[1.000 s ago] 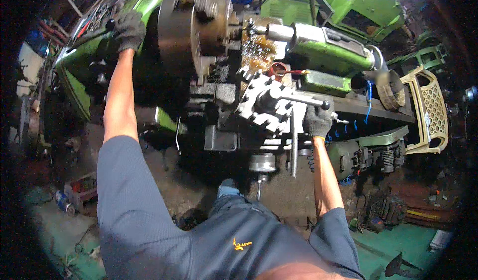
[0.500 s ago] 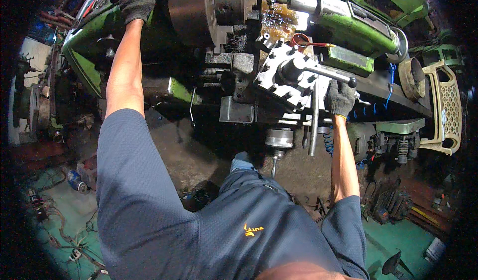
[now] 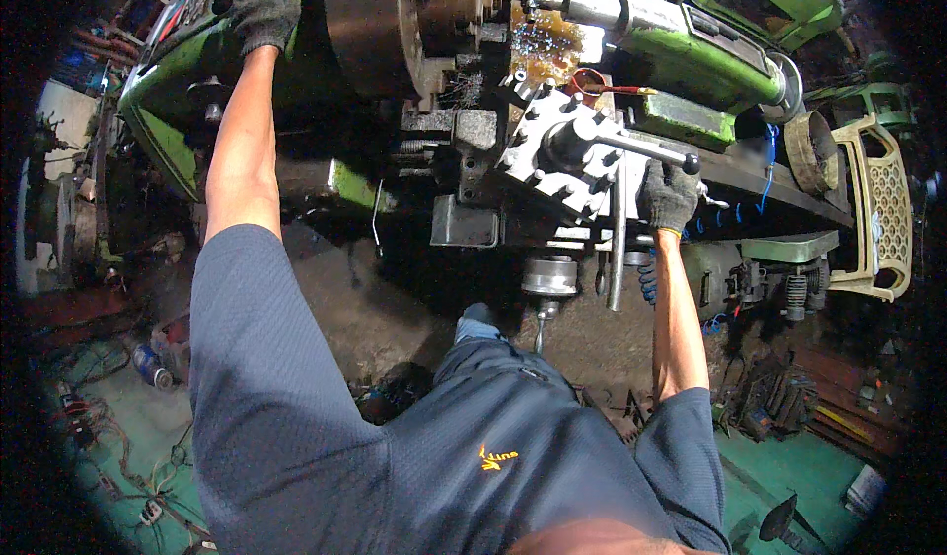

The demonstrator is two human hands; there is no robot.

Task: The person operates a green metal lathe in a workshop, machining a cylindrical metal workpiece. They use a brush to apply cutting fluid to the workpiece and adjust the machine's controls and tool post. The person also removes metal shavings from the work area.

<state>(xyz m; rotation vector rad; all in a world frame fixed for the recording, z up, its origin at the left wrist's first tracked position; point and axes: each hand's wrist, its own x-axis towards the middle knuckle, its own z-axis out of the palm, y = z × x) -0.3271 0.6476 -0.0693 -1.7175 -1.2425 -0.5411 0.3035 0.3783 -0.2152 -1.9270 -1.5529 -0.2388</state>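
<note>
The metal handle [image 3: 641, 147] sits on top of the bolt-studded block [image 3: 523, 160], right of the middle of the green machine. Its long axis runs from left to right, with the right end slightly nearer the person, and a black ball [image 3: 692, 164] caps that end. The gloved right hand [image 3: 671, 198] is far the closer of the two: it lies just on the near side of the handle's capped end, so the handle is on the far side of its fingers and crosses over them. Those fingers look bent, but their tips are hidden, and I cannot tell whether they pinch the handle or a part below it. A bare steel bar [image 3: 618, 239] points toward the person just left of this hand.

The gloved left hand [image 3: 264, 12] is well apart, at the far left, over the machine's green housing [image 3: 163, 91]. A black knob [image 3: 222, 3] shows just beside it on the left. Its fingers are folded down out of sight; whether they press together on anything, I cannot tell.

Between the hands stands the large round steel drum [image 3: 370, 37]. To its right is an oily brown tray [image 3: 543, 52] with shavings, and nearer, a red cup [image 3: 585, 82] with a brush [image 3: 629, 89]. Farther right stand a round tin [image 3: 817, 150] and a beige plastic chair [image 3: 880, 210].
</note>
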